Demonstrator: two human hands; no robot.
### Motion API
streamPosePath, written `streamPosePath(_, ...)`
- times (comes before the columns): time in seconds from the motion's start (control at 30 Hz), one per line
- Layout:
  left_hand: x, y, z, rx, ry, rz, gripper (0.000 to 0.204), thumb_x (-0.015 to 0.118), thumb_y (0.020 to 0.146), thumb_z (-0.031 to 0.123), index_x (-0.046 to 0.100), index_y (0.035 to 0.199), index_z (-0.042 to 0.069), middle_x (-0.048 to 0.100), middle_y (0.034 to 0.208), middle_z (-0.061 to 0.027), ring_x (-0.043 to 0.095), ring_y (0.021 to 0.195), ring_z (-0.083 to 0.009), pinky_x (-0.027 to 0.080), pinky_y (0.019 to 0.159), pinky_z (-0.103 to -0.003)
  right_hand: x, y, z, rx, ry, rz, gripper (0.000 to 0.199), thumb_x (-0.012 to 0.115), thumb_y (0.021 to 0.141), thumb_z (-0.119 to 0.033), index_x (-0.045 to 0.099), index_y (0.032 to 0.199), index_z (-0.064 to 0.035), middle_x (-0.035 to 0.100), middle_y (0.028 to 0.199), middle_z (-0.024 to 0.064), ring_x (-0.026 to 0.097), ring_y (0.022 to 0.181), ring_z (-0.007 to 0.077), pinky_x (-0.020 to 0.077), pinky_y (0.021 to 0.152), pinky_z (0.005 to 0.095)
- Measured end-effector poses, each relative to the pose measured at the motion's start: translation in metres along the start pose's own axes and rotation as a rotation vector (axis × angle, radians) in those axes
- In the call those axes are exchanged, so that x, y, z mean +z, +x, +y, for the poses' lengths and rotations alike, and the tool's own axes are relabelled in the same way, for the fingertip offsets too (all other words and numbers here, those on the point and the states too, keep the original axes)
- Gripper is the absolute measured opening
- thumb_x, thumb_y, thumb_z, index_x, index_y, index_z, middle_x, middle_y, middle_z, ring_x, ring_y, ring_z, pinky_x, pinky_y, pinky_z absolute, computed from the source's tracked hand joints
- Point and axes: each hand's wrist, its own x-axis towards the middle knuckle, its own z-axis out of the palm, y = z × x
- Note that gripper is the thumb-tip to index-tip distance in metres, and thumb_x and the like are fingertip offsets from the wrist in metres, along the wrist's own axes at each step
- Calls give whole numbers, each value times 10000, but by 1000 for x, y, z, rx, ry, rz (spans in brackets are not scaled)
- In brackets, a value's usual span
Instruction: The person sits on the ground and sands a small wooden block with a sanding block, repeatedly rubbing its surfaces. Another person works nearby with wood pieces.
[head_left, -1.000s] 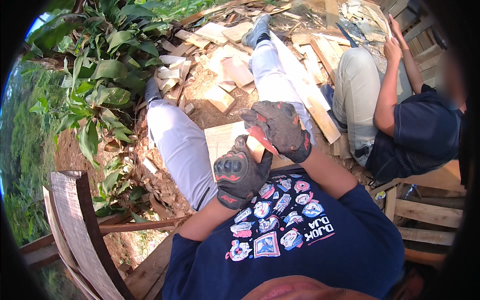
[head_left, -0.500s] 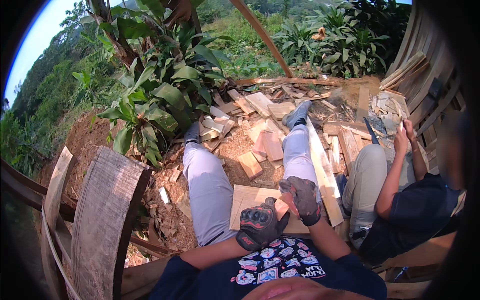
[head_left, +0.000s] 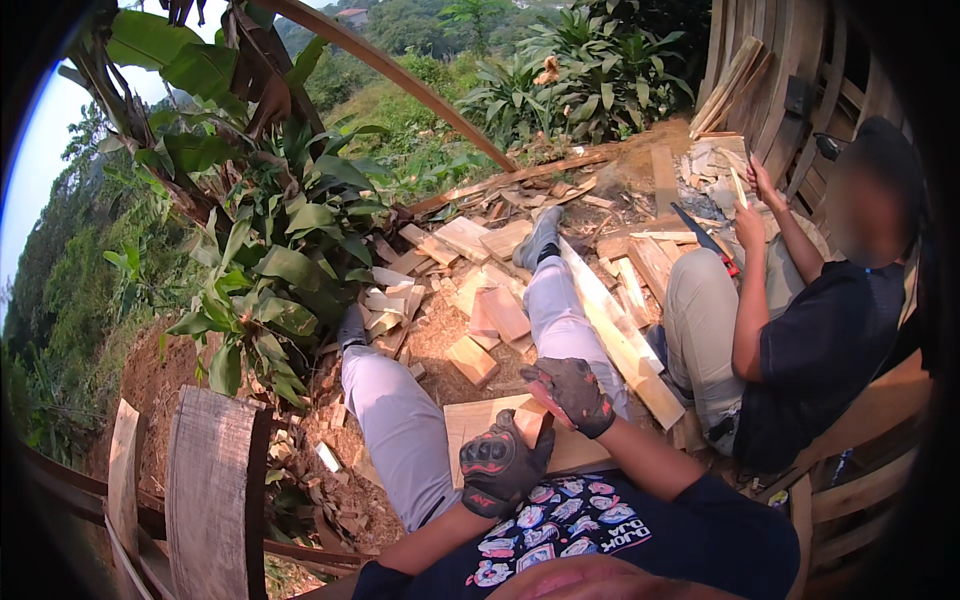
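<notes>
Across my lap lies a pale flat board (head_left: 478,418). My left hand (head_left: 503,466), in a black glove with red marks and knuckle guards, is closed over the board's near part, its fingers around a small wooden block (head_left: 531,420) that sticks up past them. Just right of that block, my right hand (head_left: 572,394), in a matching glove, is turned with part of its palm showing and its fingers stretched to the left. It is close to the block's top; whether it touches is unclear.
Wood offcuts (head_left: 470,360) and sawdust cover the ground between my legs. A long plank (head_left: 620,335) lies beside my right leg. On the right sits another person (head_left: 830,340) holding a thin wooden strip, with a saw (head_left: 703,235) nearby. A curved upright board (head_left: 208,490) stands at left.
The view has swung to the right. My hands have moved slightly apart, the right one turning so its fingers stretch left, and the small block now shows upright at my left hand.
</notes>
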Motion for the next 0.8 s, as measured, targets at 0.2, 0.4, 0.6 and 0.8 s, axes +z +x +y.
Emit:
streamPosePath(0.2,-26,14,23,-268,-75,-201,676,713,955,609,676,1090,-53,731,785,-224,740,733,-416,577,672,-521,-29,10,-25,79,192,-118,256,688,1007,-241,754,1245,-171,750,1096,66,746,949,264,561,820,424)
streamPosePath(0.4,-20,10,22,-182,-74,-93,606,731,952,575,678,1044,-22,711,731,-206,728,662,-395,567,616,-507,46,-13,90,387,191,-298,354,663,1002,-316,712,1274,-96,758,1115,161,759,937,357,587,869,500)
streamPosePath(0.6,-6,0,8,-103,-21,-3,596,738,950,554,672,1065,-26,675,643,-159,697,566,-355,548,553,-482,40,-24,17,12,35,95,405,696,957,-382,721,1318,-200,732,1238,62,715,1033,286,527,911,470)
streamPosePath(0.8,-21,11,20,-321,-119,-238,698,804,927,550,627,1184,-74,760,901,-248,778,826,-421,599,718,-520,19,0,20,247,213,-192,326,649,1028,-355,751,1261,-151,759,1027,108,733,925,294,545,836,433)
